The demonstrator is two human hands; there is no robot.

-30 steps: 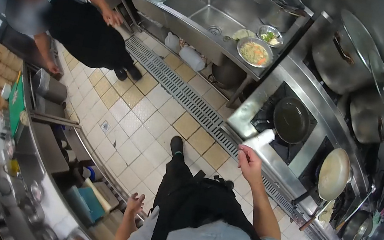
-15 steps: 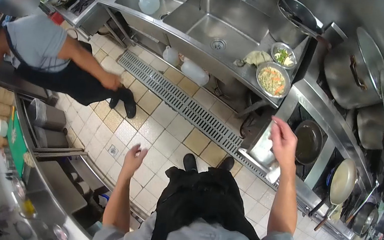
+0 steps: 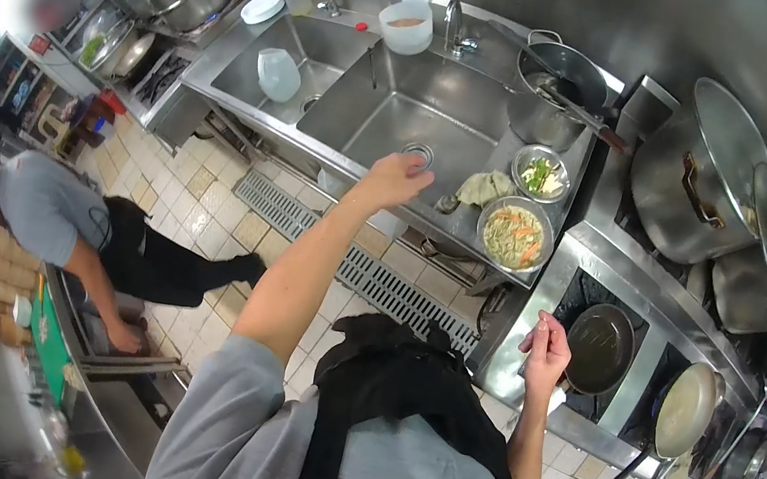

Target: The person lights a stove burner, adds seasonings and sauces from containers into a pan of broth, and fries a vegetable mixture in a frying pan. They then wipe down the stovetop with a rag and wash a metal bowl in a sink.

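My left hand (image 3: 396, 182) reaches out over the front edge of the double sink (image 3: 456, 112), its fingers loosely extended and nothing visible in them. To its right lie a crumpled pale cloth (image 3: 486, 188) and a metal bowl of shredded food with orange strips (image 3: 513, 235). Behind that sits a smaller metal bowl with green and white pieces (image 3: 541, 175). Beside the stove front, my right hand (image 3: 547, 352) is raised with fingers partly bent and apart, holding nothing I can see. The dark frying pan (image 3: 600, 349) is closest to it.
A pale frying pan (image 3: 685, 412) rests on the right burner. Large pots (image 3: 698, 181) stand behind the stove, and a deep pot with utensils (image 3: 558, 91) is by the sink. At left, a co-worker (image 3: 63, 216) bends toward a low counter. A floor drain grate (image 3: 359, 266) runs below the sink.
My left hand has moved forward and right, from above the floor to the sink edge. My right hand has dropped lower in view. The co-worker has bent down, reaching toward the counter.
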